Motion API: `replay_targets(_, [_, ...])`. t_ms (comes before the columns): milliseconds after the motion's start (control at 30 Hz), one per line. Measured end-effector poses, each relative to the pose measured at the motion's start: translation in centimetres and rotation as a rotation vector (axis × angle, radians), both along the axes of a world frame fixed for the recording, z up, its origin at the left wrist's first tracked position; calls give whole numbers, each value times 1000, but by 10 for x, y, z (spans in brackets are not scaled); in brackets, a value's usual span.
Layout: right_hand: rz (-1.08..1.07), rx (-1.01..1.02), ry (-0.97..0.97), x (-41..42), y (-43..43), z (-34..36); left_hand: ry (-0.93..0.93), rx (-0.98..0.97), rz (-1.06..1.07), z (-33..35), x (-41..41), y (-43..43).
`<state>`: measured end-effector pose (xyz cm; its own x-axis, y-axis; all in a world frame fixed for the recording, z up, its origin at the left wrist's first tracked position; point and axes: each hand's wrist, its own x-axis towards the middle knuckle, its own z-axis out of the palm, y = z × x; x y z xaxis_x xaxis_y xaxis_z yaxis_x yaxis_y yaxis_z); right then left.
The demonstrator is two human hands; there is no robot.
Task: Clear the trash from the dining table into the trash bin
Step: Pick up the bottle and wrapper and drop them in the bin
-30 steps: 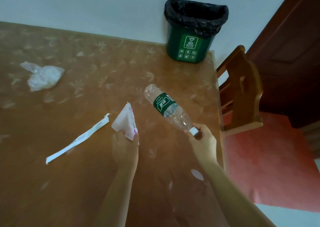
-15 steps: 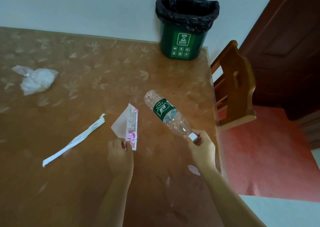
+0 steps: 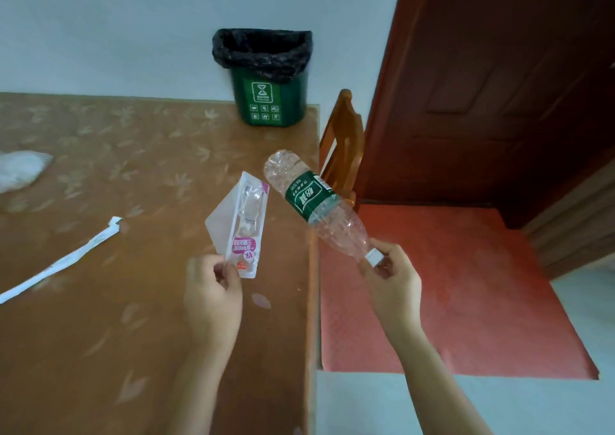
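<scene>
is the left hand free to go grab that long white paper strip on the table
Probably not yet. The left hand is already pinching a pink-and-clear plastic wrapper. Nothing lies between it and the paper strip on the table, so the path looks open once the wrapper is dropped.

Bare table [image 3: 199, 142] before trash bin [image 3: 266, 102]; chair [image 3: 344, 148] beside.

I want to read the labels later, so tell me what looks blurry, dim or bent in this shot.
Head view: the bottle label and wrapper print are soft, hardly legible; the bag at the left edge is smeared; the door sits in deep shadow; wide-angle bending tilts the table edge; no strong glare.
</scene>
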<state>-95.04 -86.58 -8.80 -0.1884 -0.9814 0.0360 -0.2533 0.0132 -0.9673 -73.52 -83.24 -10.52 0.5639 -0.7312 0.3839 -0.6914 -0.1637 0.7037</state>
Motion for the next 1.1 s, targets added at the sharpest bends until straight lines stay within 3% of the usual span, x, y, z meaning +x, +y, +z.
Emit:
replay_targets(267, [-132,-115,65,-176,13,20,-168,-88,-225,37,-151,-12])
replay_targets(467, [-237,-184,82,-237,-7,24,-297,-154,-352,45,-207,-47])
replay_targets(767, [-128,-240,57,-233,-117,21,-402,-192,-217,43,-205,-127])
replay_targets(1100, [156,-296,97,-150,-317,46,-227,-182,22,50,-134,-266])
